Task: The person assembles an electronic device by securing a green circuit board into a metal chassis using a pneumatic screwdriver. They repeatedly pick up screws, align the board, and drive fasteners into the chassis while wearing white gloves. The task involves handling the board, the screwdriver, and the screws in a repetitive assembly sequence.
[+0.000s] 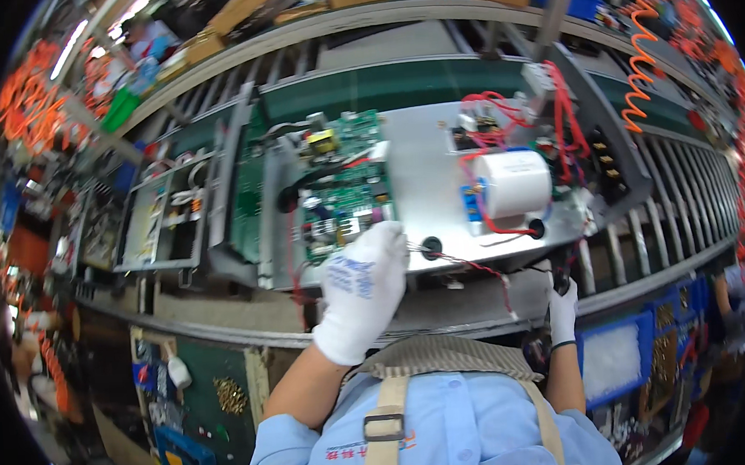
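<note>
My left hand, in a white glove, is over the front edge of a green circuit board. Its fingers are pinched at the ends of thin twisted wires, which pass a black grommet and trail right to a small white connector. Both sit in an open metal chassis. The white-gloved right hand is lower right, in front of the chassis edge, its fingers closed around a small dark thing whose kind is unclear. A big white cylinder with red wires stands at the chassis's right side.
The chassis rests on a roller conveyor, with another open unit to its left. Near me are a blue bin of white material and a green mat with brass screws. Orange coiled hoses hang at both sides.
</note>
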`<state>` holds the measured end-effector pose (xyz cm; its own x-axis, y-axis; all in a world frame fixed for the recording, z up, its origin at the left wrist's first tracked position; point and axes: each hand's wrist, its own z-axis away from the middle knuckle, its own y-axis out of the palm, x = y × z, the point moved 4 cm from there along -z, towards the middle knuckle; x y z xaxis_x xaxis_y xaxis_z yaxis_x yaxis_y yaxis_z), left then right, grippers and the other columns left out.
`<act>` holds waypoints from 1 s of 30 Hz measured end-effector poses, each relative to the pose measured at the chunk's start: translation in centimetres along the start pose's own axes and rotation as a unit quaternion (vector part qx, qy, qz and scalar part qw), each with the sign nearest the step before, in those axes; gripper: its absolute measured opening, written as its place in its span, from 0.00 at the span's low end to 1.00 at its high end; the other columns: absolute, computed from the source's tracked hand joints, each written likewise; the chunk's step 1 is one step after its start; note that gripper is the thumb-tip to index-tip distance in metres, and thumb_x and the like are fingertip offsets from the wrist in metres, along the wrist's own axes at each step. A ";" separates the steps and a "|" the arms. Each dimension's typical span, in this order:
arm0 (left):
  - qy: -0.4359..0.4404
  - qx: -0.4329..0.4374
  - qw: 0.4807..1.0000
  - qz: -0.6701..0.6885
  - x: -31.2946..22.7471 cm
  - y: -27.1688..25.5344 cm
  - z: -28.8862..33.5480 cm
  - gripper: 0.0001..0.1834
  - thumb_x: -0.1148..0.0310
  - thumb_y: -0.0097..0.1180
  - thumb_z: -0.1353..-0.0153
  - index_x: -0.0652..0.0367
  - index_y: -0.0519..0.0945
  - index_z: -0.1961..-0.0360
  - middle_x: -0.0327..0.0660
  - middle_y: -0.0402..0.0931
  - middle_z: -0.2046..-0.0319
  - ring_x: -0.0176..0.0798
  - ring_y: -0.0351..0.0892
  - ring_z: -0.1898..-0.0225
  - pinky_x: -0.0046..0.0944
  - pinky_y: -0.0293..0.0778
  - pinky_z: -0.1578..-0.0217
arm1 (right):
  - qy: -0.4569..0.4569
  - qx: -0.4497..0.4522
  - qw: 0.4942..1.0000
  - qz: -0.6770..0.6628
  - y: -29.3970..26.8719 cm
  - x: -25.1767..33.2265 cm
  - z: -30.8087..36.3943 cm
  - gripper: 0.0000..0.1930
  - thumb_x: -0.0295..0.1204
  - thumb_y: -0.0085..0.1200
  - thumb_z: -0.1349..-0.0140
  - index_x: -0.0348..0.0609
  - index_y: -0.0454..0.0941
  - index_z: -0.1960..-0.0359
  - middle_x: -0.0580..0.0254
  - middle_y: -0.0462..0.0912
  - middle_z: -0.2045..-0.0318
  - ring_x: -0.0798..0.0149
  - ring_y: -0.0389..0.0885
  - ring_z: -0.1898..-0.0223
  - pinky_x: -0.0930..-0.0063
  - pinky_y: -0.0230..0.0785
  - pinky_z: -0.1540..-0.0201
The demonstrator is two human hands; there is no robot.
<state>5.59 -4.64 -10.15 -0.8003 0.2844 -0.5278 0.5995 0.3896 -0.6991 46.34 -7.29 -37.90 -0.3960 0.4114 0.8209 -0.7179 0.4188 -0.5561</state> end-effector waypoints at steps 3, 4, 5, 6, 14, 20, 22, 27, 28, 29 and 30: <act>-0.021 0.024 0.999 -0.005 -0.2 -0.2 -0.1 0.05 0.71 0.56 0.39 0.59 0.79 0.64 0.47 0.80 0.72 0.48 0.82 0.71 0.40 0.76 0.70 | -0.008 -0.029 0.982 0.185 3.0 -0.1 1.0 0.35 0.31 0.61 0.46 0.43 0.61 0.35 0.43 0.72 0.49 0.44 0.73 0.48 0.56 0.65 0.46; -0.022 0.064 0.997 -0.032 0.0 0.0 0.0 0.05 0.71 0.56 0.40 0.59 0.79 0.64 0.47 0.80 0.73 0.48 0.81 0.71 0.40 0.76 0.70 | -0.041 -0.029 0.973 0.226 3.8 -1.1 0.6 0.37 0.31 0.62 0.47 0.43 0.60 0.35 0.44 0.72 0.51 0.43 0.72 0.48 0.55 0.65 0.46; -0.026 0.065 0.996 -0.047 -0.2 -0.3 0.1 0.04 0.70 0.56 0.39 0.58 0.79 0.65 0.47 0.80 0.73 0.49 0.81 0.71 0.41 0.76 0.70 | -0.046 -0.010 0.967 0.250 4.0 -0.6 0.5 0.38 0.31 0.62 0.48 0.42 0.60 0.35 0.44 0.72 0.50 0.43 0.72 0.47 0.55 0.65 0.45; -0.022 0.074 0.996 -0.051 -0.2 -0.4 0.1 0.05 0.70 0.55 0.39 0.58 0.79 0.64 0.47 0.80 0.73 0.48 0.81 0.71 0.41 0.76 0.69 | -0.051 0.007 0.961 0.273 4.2 -0.1 0.5 0.38 0.32 0.63 0.49 0.42 0.61 0.35 0.44 0.72 0.50 0.43 0.71 0.47 0.56 0.64 0.44; 0.039 0.148 0.974 -0.166 -1.1 -0.3 -0.7 0.05 0.69 0.54 0.45 0.56 0.74 0.69 0.40 0.78 0.75 0.42 0.82 0.72 0.39 0.71 0.76 | -0.026 0.449 0.892 -0.040 -5.5 15.6 6.2 0.13 0.31 0.53 0.38 0.29 0.81 0.62 0.55 0.83 0.68 0.66 0.82 0.65 0.74 0.74 0.58; 0.217 0.161 0.932 -0.241 -2.6 1.1 -1.4 0.06 0.68 0.56 0.49 0.56 0.73 0.73 0.37 0.75 0.80 0.38 0.80 0.78 0.39 0.69 0.80 | -0.434 0.375 0.817 -0.066 -5.0 36.8 13.6 0.14 0.16 0.50 0.54 0.30 0.80 0.63 0.52 0.81 0.68 0.61 0.80 0.66 0.72 0.71 0.59; 0.201 0.157 0.953 -0.162 -2.8 -0.7 -2.4 0.07 0.67 0.55 0.45 0.57 0.72 0.73 0.38 0.76 0.79 0.40 0.80 0.77 0.41 0.70 0.79 | -0.551 0.250 0.796 -0.028 -1.4 39.8 14.9 0.15 0.17 0.55 0.50 0.34 0.79 0.57 0.52 0.82 0.65 0.55 0.81 0.63 0.68 0.71 0.57; 0.026 0.202 0.933 0.296 -0.6 -3.7 1.6 0.12 0.63 0.49 0.33 0.62 0.72 0.65 0.35 0.72 0.80 0.40 0.76 0.79 0.39 0.69 0.79 | -0.500 0.218 0.834 -0.085 5.9 42.8 13.9 0.25 0.25 0.57 0.42 0.37 0.70 0.41 0.56 0.80 0.59 0.65 0.79 0.61 0.73 0.72 0.56; -0.022 0.201 0.900 0.385 1.2 -2.9 3.6 0.12 0.63 0.49 0.33 0.62 0.72 0.63 0.34 0.70 0.81 0.37 0.73 0.82 0.37 0.67 0.80 | -0.506 0.229 0.830 -0.052 7.3 43.5 14.3 0.25 0.26 0.58 0.43 0.38 0.71 0.42 0.56 0.79 0.60 0.64 0.79 0.62 0.73 0.72 0.57; -0.066 0.208 0.854 0.473 2.4 -2.8 5.1 0.12 0.63 0.48 0.32 0.62 0.72 0.61 0.32 0.67 0.82 0.34 0.70 0.84 0.34 0.65 0.82 | -0.506 0.232 0.831 -0.017 8.0 44.1 14.3 0.25 0.27 0.59 0.43 0.38 0.71 0.42 0.56 0.79 0.61 0.64 0.79 0.64 0.73 0.72 0.58; -0.228 0.271 0.744 0.567 4.2 -3.0 7.1 0.12 0.63 0.48 0.31 0.61 0.73 0.59 0.31 0.64 0.82 0.29 0.64 0.85 0.31 0.60 0.83 | -0.505 0.244 0.828 0.014 9.4 44.4 13.9 0.25 0.28 0.60 0.44 0.38 0.71 0.43 0.55 0.78 0.62 0.63 0.79 0.65 0.73 0.72 0.59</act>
<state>0.45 -10.81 -13.66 0.2323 -0.2147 -0.9487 0.9012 -0.3194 0.2929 14.02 3.62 -4.92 -0.5163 -0.5747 0.6349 -0.7486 -0.0572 -0.6605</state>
